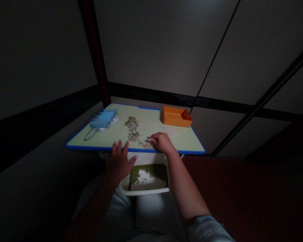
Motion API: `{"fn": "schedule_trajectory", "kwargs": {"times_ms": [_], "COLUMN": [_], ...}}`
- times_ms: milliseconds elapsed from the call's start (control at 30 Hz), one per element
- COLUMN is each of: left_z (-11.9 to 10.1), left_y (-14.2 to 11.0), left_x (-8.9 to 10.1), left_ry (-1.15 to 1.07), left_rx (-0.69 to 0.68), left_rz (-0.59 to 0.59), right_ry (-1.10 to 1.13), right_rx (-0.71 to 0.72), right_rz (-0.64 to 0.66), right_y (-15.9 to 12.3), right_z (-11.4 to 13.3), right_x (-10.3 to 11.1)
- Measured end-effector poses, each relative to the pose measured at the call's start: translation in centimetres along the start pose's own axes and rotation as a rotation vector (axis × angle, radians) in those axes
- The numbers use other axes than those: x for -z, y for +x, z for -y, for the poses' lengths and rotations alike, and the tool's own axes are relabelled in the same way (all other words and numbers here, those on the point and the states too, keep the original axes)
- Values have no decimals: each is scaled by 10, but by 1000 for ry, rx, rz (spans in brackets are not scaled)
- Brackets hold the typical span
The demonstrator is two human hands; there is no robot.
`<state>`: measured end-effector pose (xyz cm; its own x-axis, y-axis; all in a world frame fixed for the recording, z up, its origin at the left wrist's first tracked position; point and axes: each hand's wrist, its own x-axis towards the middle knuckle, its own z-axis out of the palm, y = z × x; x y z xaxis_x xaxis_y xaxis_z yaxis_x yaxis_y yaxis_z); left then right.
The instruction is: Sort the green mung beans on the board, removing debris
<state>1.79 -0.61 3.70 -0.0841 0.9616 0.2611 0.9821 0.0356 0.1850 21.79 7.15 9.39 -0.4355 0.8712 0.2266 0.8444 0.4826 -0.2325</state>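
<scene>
My left hand (119, 163) is open, its fingers spread at the front edge of the small table (111, 136) and its thumb over the white basin (145, 192). My right hand (162, 142) is closed just above the tabletop, fingertips pinched together. A small pale bit shows at the fingertips, too small to name. Left of that hand lies a strip of green beans mixed with paler grains (133, 129), and a thin scatter of pale pinkish grains (148, 145) is right under the fingers. More green beans (151, 169) lie in the basin, which sits at my lap below the table edge.
An orange open box (176, 117) stands at the table's back right. At the left are a blurred blue item (104, 118) and a loop of cord (91, 134). Pale grains (168, 131) are spread before the box. Panelled walls rise behind the table; the floor at right is reddish.
</scene>
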Motion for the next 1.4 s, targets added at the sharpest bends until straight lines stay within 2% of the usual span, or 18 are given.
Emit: {"fn": "schedule_trajectory", "kwargs": {"times_ms": [867, 1400], "left_z": [0, -6], "left_y": [-1, 0], "left_x": [-4, -4], "left_ry": [84, 73], "left_rx": [-35, 34], "left_rz": [-68, -8], "right_ry": [8, -175], "right_rx": [-17, -234], "right_rz": [2, -40], "right_y": [0, 3], "right_z": [1, 5], "right_x": [-2, -1]}}
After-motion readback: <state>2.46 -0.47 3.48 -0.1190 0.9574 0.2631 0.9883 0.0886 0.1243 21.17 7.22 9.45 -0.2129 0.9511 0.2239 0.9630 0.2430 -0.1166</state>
